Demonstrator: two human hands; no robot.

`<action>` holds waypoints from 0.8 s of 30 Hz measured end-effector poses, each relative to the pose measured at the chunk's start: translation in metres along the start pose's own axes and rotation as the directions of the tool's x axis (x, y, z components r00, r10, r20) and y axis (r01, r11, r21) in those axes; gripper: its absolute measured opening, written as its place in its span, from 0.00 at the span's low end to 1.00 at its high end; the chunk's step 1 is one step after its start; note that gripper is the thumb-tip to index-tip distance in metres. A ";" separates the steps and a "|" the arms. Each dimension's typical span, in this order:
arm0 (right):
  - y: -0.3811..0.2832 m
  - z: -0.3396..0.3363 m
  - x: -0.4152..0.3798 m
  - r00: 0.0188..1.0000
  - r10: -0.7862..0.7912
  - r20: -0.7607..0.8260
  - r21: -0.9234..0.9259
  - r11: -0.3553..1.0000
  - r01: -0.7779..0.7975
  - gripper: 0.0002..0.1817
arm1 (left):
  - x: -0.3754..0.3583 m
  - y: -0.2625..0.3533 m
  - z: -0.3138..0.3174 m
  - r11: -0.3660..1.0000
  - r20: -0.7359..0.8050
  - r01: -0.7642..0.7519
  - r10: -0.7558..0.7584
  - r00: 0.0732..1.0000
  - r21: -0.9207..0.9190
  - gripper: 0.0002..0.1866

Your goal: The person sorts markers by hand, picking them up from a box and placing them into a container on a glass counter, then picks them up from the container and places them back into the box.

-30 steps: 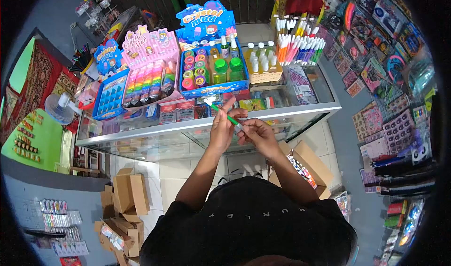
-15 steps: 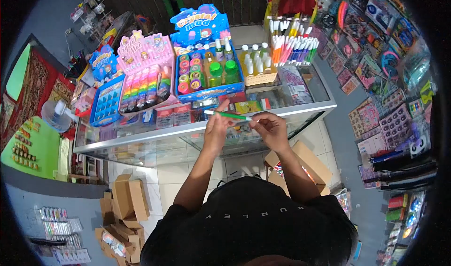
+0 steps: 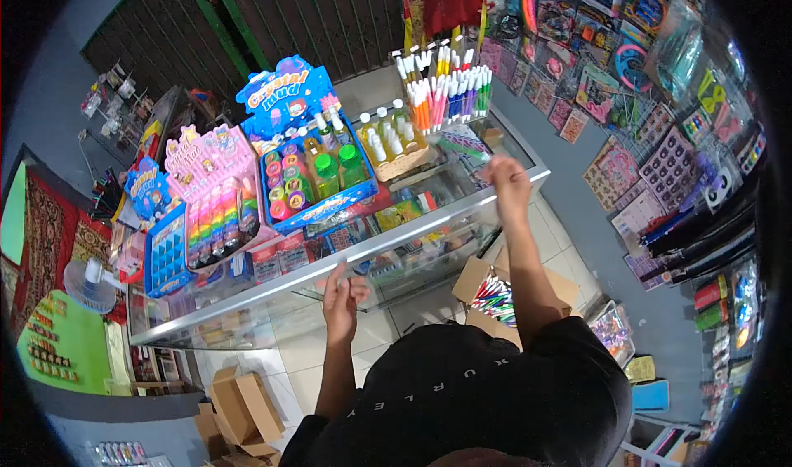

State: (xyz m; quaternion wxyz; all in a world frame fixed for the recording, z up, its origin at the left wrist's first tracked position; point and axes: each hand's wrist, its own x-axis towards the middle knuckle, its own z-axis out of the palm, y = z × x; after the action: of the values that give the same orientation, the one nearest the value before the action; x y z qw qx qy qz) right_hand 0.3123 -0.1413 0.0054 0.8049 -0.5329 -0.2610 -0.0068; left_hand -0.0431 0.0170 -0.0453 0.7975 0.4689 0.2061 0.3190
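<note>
My right hand (image 3: 507, 180) is closed and slightly blurred above the right end of the glass display case (image 3: 429, 224). A green-and-white marker (image 3: 469, 150) shows as a faint streak from its fingers. Just behind it stands a clear rack of markers (image 3: 450, 96), grouped by colour with their white ends up. My left hand (image 3: 343, 295) holds nothing; its fingers are apart, close to the front metal edge of the case.
On the case stand a blue Crystal Mud box (image 3: 318, 207), a pink box (image 3: 216, 188), a blue divided tray (image 3: 167, 252) and a basket of bottles (image 3: 398, 160). A cardboard box of markers (image 3: 495, 298) sits on the floor. Packaged goods hang on the right wall.
My left hand has let go of the green marker and moved down. My right hand has carried the marker toward the rack. The view has turned and shifted.
</note>
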 end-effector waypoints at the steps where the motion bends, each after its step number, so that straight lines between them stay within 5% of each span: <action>1: -0.010 -0.007 0.020 0.995 -0.052 -0.085 -0.041 0.998 0.048 0.10 | -0.005 -0.007 -0.005 1.000 -0.015 0.028 -0.028 0.999 -0.004 0.24; 4: -0.017 -0.036 0.081 0.940 -0.227 -0.255 -0.342 0.930 0.132 0.14 | -0.018 -0.016 -0.012 0.994 -0.067 0.105 -0.105 0.992 -0.004 0.24; 10: -0.032 -0.040 0.160 0.920 -0.388 -0.058 -0.755 0.620 0.214 0.11 | -0.024 -0.023 -0.019 0.996 -0.056 0.086 -0.086 0.995 -0.010 0.24; 16: -0.044 -0.018 0.205 0.890 -0.421 0.176 -0.838 0.410 0.360 0.10 | -0.025 -0.021 -0.019 0.998 -0.082 0.057 -0.057 0.995 -0.004 0.23; 24: -0.040 0.008 0.245 0.776 -0.433 0.458 -0.712 0.344 0.612 0.09 | -0.039 -0.024 -0.026 0.998 -0.143 0.056 -0.055 0.988 0.005 0.22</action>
State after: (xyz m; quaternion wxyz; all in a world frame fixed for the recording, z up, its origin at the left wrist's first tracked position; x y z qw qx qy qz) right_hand 0.5087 -0.0866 0.1466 0.3757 -0.7328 -0.4561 -0.3373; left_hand -0.0798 -0.0023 -0.0776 0.7873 0.4424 0.2769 0.3283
